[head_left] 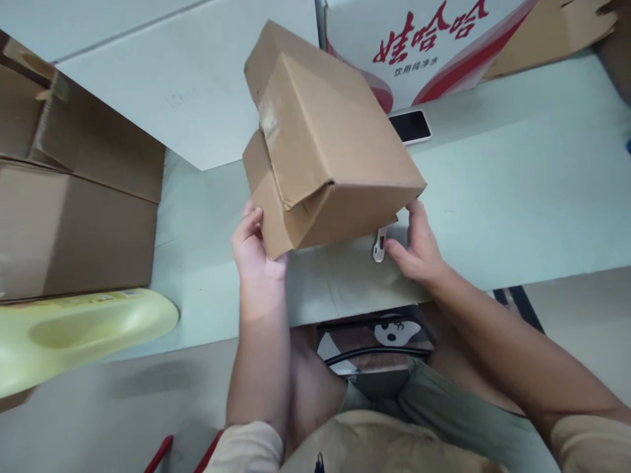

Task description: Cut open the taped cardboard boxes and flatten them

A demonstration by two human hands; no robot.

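Observation:
A brown cardboard box is tilted up over the table, its worn end flap standing out on the left. My left hand is closed around the lower left corner of that flap, thumb in front. At the right corner of the box is my right hand, its index finger against the edge and its other fingers hidden. Beside my right thumb shows the end of a small white tool, perhaps a utility knife; its upper part is behind the box. I cannot tell whether it lies on the table or touches my thumb.
A white phone lies behind the box on the pale green table. A white carton with red lettering and a large white box stand behind. Brown cartons and a yellow plastic container are at the left.

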